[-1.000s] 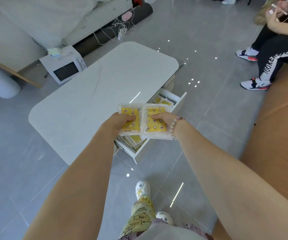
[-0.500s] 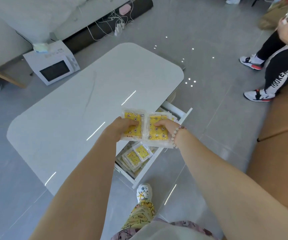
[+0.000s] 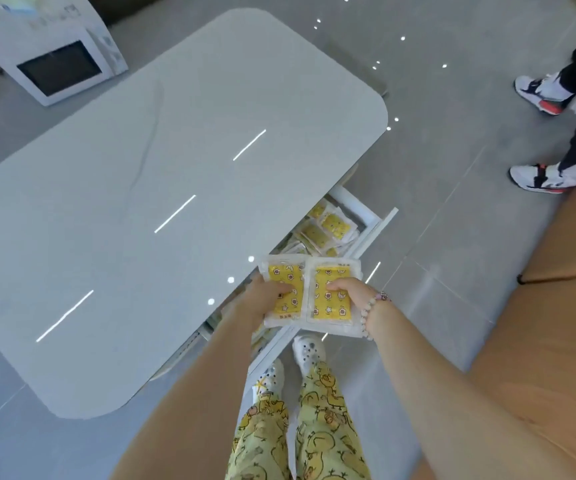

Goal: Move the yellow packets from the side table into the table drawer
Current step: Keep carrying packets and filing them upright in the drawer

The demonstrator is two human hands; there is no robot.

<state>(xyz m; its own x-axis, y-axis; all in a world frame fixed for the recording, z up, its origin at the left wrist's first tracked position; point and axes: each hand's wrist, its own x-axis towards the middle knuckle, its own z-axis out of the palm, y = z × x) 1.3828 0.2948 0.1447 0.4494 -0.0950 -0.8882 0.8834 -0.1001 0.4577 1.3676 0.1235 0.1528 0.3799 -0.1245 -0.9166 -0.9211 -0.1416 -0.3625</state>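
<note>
Yellow packets [image 3: 328, 310], two stacks side by side, gripped by the left hand [image 3: 264, 301] and right hand [image 3: 349, 289] just above the open drawer [image 3: 380, 225]. Delivery step, I'd say: next, lower them beside the packets already inside [image 3: 330, 225].

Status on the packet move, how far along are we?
Done: drawer is open with several loose packets inside. In hand: left hand grips the left stack, right hand the right stack, both above the drawer's near end. Left: drop both in. The side table is out of view, so remaining packets cannot be told.
</note>
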